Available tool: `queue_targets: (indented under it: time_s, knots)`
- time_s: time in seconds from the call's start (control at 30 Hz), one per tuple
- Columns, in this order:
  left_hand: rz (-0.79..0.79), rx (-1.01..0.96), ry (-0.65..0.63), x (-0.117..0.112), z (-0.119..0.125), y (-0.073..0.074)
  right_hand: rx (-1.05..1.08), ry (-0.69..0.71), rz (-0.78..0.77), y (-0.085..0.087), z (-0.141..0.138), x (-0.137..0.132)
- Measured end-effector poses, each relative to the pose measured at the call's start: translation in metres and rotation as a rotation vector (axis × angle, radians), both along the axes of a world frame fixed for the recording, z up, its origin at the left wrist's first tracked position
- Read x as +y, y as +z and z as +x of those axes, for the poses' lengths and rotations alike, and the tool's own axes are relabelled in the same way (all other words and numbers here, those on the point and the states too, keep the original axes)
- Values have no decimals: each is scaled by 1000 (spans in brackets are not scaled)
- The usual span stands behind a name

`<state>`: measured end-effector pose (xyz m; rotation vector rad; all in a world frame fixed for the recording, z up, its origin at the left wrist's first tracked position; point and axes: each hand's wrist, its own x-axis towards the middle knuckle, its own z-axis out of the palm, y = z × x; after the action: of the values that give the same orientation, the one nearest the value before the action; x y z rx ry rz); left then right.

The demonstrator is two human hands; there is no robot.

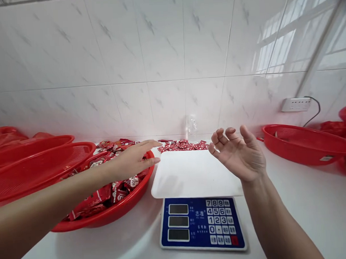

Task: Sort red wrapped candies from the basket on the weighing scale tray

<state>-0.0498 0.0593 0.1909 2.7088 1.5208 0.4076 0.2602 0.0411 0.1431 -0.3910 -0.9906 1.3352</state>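
Note:
My left hand (pixel 134 158) hovers over the right rim of a red basket (pixel 133 205), its fingers stretched out with nothing in them. Red packets (pixel 100 197) with white print fill that basket. On the other side, my right hand (pixel 239 153) is raised palm up, fingers loosely curled and apart, holding nothing. Between the two hands lies the bare white pan of a digital scale (pixel 192 176). Its blue keypad panel (pixel 202 223) faces me, and the displays look dark. Behind the pan are many small red packets (pixel 183 145).
Empty-looking red baskets (pixel 42 165) overlap at the left. Another red basket (pixel 305 144) stands at the right, below a white power strip (pixel 296 104) with a dark cord. A clear plastic bottle (pixel 192 128) is against the tiled wall (pixel 163 49).

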Motion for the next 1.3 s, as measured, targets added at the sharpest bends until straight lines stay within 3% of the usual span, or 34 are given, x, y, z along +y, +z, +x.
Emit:
queue_targets:
  time_s: [0.17,0.4,0.57,0.67,0.87,0.97,1.07,1.3]
  knots:
    - [-139,44,-192,-14,40,-1,-100,-153,59,5,11,-3]
    - [-182,35,-159,-16,46,-7,-163,-214,122,8,18,-7]
    - [-235,64,-238,-30,51,-9,-45,-149,107,7,14,-6]
    - [-235,62,-215,-31,40,-9,-80,-173,114,6,13,-7]
    - [-154,117,71,-5,-11,-1,-85,-90,195,2,10,-15]
    - [-211,238,148,6,-36,-4,-288,-163,226,-1,6,-19]
    - [-340,347,175,10,-50,-12,-562,-115,292,-4,0,-24]
    - [-458,415,160,17,-41,-36,-1017,29,352,-4,-13,-37]
